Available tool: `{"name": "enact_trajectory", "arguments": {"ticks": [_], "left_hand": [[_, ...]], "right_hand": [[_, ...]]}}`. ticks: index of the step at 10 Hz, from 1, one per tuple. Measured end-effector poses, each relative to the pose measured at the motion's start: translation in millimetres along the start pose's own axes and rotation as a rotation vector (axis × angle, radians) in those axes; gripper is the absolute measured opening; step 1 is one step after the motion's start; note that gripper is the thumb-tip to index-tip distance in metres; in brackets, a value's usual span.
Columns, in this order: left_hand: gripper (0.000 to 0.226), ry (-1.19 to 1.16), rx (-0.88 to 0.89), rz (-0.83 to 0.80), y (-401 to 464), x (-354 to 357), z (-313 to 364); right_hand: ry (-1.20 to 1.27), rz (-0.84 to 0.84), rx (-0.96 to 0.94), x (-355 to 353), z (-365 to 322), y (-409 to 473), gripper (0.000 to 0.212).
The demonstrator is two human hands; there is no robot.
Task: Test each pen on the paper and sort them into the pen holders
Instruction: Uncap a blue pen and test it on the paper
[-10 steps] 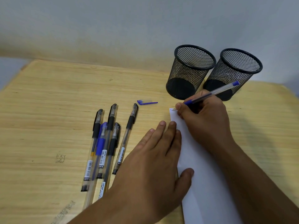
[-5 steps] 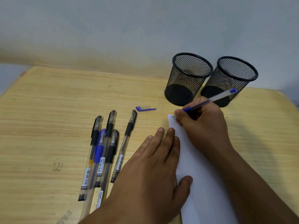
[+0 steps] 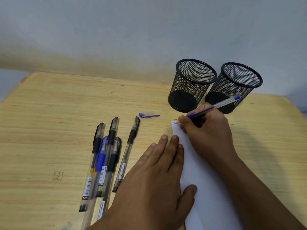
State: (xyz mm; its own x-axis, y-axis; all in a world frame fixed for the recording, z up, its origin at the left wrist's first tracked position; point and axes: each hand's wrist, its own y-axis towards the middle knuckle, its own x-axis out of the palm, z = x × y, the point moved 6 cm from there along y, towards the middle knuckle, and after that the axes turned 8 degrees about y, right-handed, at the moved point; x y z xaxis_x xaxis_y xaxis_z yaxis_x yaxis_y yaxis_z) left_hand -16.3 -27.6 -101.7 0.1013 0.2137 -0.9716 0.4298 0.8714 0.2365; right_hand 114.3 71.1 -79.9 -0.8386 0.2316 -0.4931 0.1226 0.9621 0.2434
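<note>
Right hand [image 3: 207, 130] pinching clear blue-ended pen [image 3: 214, 107], tip on far corner of white paper sheet [image 3: 199, 180] on pale wooden bench [image 3: 49, 130]. Left hand [image 3: 154, 180] flat, pressing paper. Capped pens [image 3: 106, 156] lying left; two black mesh holders [image 3: 191, 85] behind.

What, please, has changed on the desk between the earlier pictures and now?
Little: the right hand still grips the blue pen, and blue marks now show at the paper's top corner. The left hand stays flat on the paper; the pens, cap and holders have not moved.
</note>
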Motion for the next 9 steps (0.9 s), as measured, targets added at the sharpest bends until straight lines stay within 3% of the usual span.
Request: {"name": "enact_trajectory", "arguments": {"ticks": [2,9], "left_hand": [[0.077,0.002,0.005,-0.008,0.4,0.9,0.7],[0.079,0.024,0.001,-0.045,1.3,8.3,-2.1]], "right_hand": [[0.050,0.063,0.004,-5.9,1.2,-1.6,0.014],[-0.009,0.001,-0.012,-1.9,-2.2,-2.1,0.014]]}}
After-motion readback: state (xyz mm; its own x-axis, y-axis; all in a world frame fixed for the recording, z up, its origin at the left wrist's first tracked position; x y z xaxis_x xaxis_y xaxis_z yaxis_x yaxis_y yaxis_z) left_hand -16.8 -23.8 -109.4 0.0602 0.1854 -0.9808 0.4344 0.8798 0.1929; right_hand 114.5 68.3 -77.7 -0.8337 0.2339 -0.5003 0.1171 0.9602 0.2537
